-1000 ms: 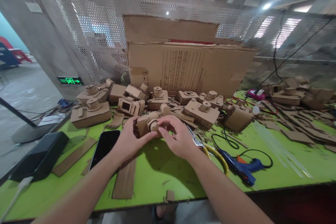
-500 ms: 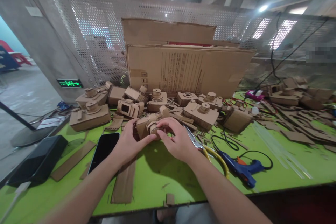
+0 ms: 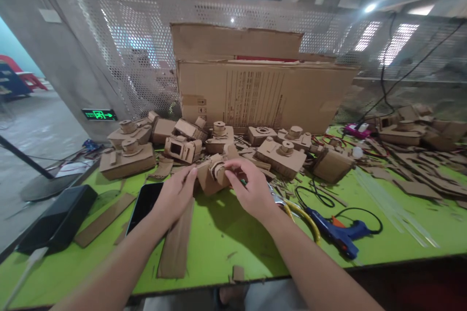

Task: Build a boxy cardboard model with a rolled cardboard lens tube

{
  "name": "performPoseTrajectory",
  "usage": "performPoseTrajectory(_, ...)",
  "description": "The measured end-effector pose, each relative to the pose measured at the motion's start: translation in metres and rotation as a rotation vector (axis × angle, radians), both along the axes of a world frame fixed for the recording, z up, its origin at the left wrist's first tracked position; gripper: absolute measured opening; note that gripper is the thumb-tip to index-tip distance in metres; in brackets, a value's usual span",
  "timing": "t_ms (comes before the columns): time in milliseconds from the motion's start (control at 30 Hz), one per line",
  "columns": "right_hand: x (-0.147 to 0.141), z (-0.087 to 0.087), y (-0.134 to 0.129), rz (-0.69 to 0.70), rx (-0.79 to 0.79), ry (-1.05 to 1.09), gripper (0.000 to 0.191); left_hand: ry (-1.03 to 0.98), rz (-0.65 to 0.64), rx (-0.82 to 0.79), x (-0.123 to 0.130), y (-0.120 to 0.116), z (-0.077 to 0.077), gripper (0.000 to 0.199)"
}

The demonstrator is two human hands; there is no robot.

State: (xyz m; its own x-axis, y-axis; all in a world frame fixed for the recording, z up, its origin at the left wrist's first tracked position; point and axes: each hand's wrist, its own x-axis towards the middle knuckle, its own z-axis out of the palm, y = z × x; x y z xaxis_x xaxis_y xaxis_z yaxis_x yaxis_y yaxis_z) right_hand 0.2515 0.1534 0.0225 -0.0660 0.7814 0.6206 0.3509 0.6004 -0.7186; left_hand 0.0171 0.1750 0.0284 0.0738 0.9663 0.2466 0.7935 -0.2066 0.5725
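Bare hands (image 3: 251,189): 2. Cardboard model cameras (image 3: 208,182): at least 8; right-hand pile (image 3: 412,129) too jumbled to tally. Blue glue gun (image 3: 337,234): 1. Smartphone (image 3: 143,203): 1. Large carton (image 3: 266,95): 1. Exit sign (image 3: 98,114): 1.

The table (image 3: 211,262) has a bright green top, strewn with cardboard scraps (image 3: 419,170), thickest at the right. At its left lies a black box (image 3: 56,221) with a white cable (image 3: 27,269), near a cardboard strip (image 3: 104,220); a dark phone (image 3: 140,204) and a second strip (image 3: 175,250) follow. Boxy cardboard models (image 3: 127,163) crowd the back. Right of centre rest a yellow-handled tool (image 3: 309,218), a blue glue gun (image 3: 341,235) and clear rods (image 3: 394,210).
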Motion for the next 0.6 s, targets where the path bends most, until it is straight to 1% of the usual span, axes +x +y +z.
performPoseTrajectory(133, 0.002, 0.002, -0.002, -0.02, 0.013, 0.029, 0.015, 0.269, 0.065, -0.023, -0.012, 0.006, 0.009, 0.05)
performPoseTrajectory(200, 0.004, 0.006, -0.005, -0.002, 0.024, 0.028, 0.014, 0.403, 0.079, -0.083, -0.024, 0.011, 0.015, 0.041)
performPoseTrajectory(267, 0.005, 0.01, -0.009, 0.058, 0.033, -0.001, 0.012, 0.526, 0.111, -0.172, -0.036, 0.019, 0.02, 0.025)
performPoseTrajectory(300, 0.005, 0.012, -0.011, 0.098, 0.035, -0.027, 0.01, 0.578, 0.131, -0.21, -0.042, 0.023, 0.021, 0.025)
performPoseTrajectory(400, 0.006, 0.015, -0.015, 0.23, 0.03, -0.145, 0.008, 0.691, 0.16, -0.288, -0.053, 0.036, 0.023, 0.035)
performPoseTrajectory(500, 0.004, 0.013, -0.014, 0.333, -0.004, -0.288, 0.008, 0.758, 0.166, -0.288, -0.057, 0.046, 0.022, 0.037)
performPoseTrajectory(600, 0.001, 0.01, -0.011, 0.367, -0.045, -0.41, 0.012, 0.792, 0.171, -0.262, -0.061, 0.054, 0.022, 0.038)
